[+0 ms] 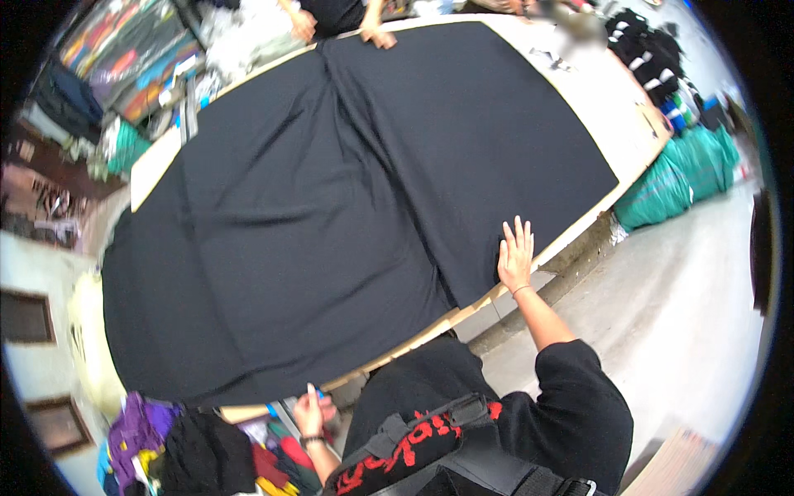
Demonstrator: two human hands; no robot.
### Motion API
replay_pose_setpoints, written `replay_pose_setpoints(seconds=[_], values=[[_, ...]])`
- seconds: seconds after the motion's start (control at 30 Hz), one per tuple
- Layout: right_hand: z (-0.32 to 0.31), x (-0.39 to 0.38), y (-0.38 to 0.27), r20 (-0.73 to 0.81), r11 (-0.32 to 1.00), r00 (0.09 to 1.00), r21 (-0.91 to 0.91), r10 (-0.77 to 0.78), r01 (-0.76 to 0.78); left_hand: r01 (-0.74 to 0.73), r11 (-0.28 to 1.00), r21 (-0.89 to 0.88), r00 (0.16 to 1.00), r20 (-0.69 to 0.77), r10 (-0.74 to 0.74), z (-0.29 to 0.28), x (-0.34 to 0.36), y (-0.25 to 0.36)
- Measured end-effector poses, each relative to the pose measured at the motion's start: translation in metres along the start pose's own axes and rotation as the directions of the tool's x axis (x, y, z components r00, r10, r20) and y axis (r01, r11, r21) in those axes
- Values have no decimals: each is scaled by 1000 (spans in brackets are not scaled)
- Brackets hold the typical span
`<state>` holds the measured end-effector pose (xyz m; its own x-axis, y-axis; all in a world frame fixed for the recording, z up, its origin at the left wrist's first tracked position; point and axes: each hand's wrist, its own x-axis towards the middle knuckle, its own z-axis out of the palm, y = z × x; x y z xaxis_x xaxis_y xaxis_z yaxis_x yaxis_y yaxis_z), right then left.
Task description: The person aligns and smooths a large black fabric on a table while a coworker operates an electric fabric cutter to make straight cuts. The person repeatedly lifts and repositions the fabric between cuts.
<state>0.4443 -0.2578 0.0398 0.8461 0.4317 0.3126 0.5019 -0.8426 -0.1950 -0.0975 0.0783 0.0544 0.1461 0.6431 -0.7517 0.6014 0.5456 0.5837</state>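
Observation:
A large black cloth point(273, 215) covers most of the long pale table point(579, 99), with a thick fold running from its far edge to its near edge. My right hand point(517, 260) lies flat on the cloth near the table's near edge, fingers stretched out and holding nothing. By the cloth's near left edge is my left hand point(313, 413), one finger pointing up and the others curled. A small blue bit shows beside those fingers, but what they grip, if anything, is not clear.
Across the table, a co-worker's hand point(378, 37) presses on the cloth's far edge. Piled clothes point(207, 455) sit at lower left, near a metal rail. A green sack point(678, 174) stands off the right end, and packed fabrics point(124, 50) fill the upper left.

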Motion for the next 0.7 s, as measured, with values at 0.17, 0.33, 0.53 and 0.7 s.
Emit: replay_pose_setpoints(seconds=[0.17, 0.33, 0.53, 0.7], values=[[31, -19, -39, 153, 918, 907, -125, 392, -376, -197, 808, 556, 696, -501, 514, -120, 50, 7], [34, -15, -37, 172, 908, 893, -144, 415, -394, 65, 998, 18, 942, -332, -55, -157, 115, -9], [33, -20, -43, 145, 865, 853, -85, 501, -494, -39, 898, -438, 950, -296, -103, -148, 164, -36], [32, -21, -42, 144, 856, 845, -24, 514, -517, 140, 360, -922, 976, 190, 110, -134, 166, -40]])
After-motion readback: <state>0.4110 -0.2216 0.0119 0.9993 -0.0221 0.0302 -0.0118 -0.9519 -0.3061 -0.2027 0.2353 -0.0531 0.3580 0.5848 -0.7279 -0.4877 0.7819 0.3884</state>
